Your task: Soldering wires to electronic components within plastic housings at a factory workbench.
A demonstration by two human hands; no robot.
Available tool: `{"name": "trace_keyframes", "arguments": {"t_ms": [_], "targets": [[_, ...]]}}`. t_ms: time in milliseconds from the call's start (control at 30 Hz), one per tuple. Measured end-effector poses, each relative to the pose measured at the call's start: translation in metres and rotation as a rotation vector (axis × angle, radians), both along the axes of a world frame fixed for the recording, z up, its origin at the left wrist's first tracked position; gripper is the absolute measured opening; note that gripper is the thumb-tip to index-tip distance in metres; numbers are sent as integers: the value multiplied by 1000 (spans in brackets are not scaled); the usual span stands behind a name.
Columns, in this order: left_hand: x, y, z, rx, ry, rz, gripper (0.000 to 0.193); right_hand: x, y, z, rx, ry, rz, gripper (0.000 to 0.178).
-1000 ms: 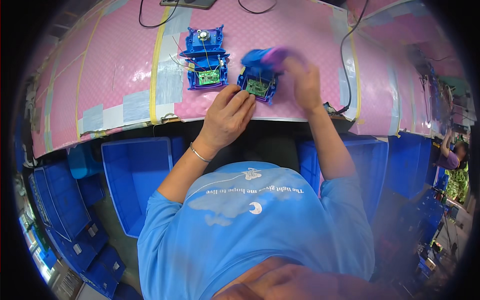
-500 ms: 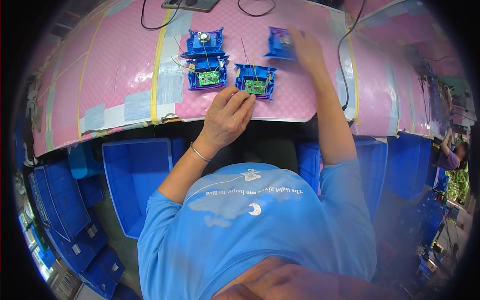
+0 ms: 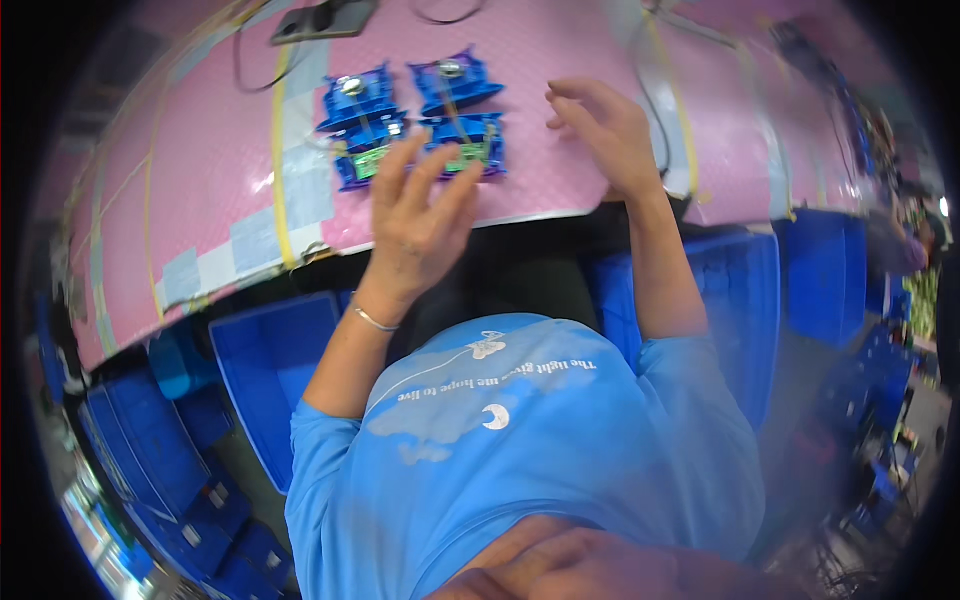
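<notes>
Two pairs of blue plastic housing halves lie on the pink-covered bench. In each pair a far half with a round silver part, the left one (image 3: 360, 100) and the right one (image 3: 450, 78), sits just behind a near half with a green circuit board, the left board (image 3: 372, 162) and the right board (image 3: 470, 155). Thin wires run across them. My left hand (image 3: 420, 215) hovers over the near halves with its fingers spread, partly covering them and holding nothing. To the right of the housings, my right hand (image 3: 610, 135) is raised above the bench, fingers apart and free of any part.
A dark flat device (image 3: 325, 22) and black cables are at the bench's far side. Yellow and grey tape strips cross the pink cover (image 3: 225, 140). Below the front edge stand blue bins, one at left (image 3: 275, 350) and one at right (image 3: 735, 300).
The far right housing half has moved left, behind the right near half. My right hand has let go of it and drawn back. My left hand has opened. The view has shifted.
</notes>
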State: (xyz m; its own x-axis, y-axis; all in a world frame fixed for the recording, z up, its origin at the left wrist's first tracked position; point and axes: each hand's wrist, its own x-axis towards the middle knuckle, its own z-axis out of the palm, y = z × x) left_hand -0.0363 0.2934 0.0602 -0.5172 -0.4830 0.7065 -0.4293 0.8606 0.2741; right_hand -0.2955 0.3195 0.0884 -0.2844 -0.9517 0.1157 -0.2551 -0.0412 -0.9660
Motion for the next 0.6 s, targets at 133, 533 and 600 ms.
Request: {"name": "trace_keyframes", "arguments": {"t_ms": [133,533,600], "targets": [[6,-53,31,-87,-161,153,40,-56,99,-15,-235,-105,-339,18],[41,-133,-8,844,148,53,53,-139,320,-156,474,367,-928,26],[38,-129,-5,814,125,119,54,-135,310,-178,362,578,-726,34]]}}
